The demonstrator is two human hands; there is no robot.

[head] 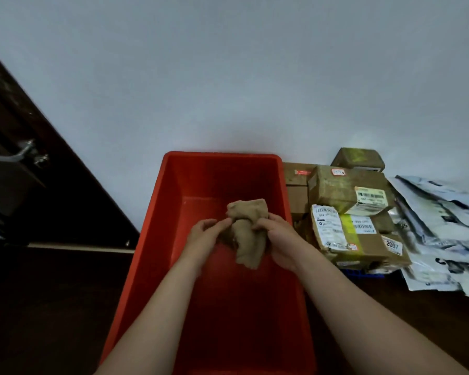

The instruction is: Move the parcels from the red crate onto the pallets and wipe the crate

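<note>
- My left hand point(205, 235) and right hand point(275, 236) are close together over the middle of the red crate point(157, 239), both holding a crumpled tan cloth point(248, 234).
- My left hand pinches the cloth's left edge with thumb and fingertips.
- My right hand has its fingers curled round the cloth's right side.
- The cloth bunches up above my hands and hangs down between them in a loose fold, within the crate's walls. I cannot tell whether its lower end touches the crate's bottom.
- The crate stands on the dark floor point(52, 307) straight in front of me, its far end against the pale wall point(228, 77). Both my bare forearms reach in over its near end.
- The parcels point(347, 212), brown cardboard boxes with white labels, are stacked just beside the crate on its right, also against the wall.
- A strip of blue pallet point(363, 274) shows under the near edge of that stack.
- Further right, a heap of white and grey mailer bags point(439, 234) lies touching the boxes.
- To my left is a dark door point(38, 185) with a metal handle point(16, 155), well apart from the crate.
</note>
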